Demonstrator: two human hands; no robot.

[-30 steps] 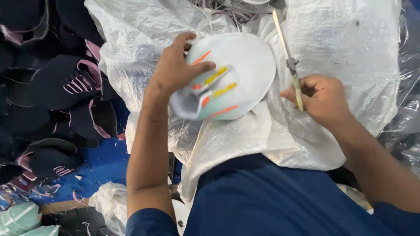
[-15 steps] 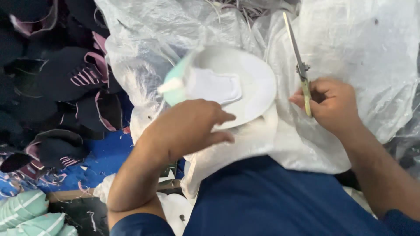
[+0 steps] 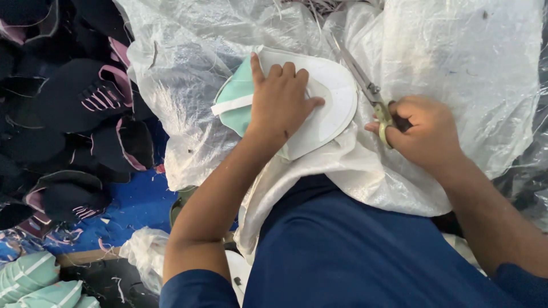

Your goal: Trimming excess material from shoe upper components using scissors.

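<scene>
My left hand (image 3: 283, 98) lies flat, fingers spread, pressing the mint-green and white fabric shoe upper (image 3: 319, 108) onto the clear plastic sheet (image 3: 468, 63) over my lap. My right hand (image 3: 425, 130) grips the yellow-handled metal scissors (image 3: 365, 88), blades closed, just beside the upper's right edge. Dark navy and pink shoe uppers (image 3: 74, 102) are heaped beyond the sheet's left edge.

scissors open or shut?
Shut: the scissors blades lie together as one line, handles in the right hand.
</scene>
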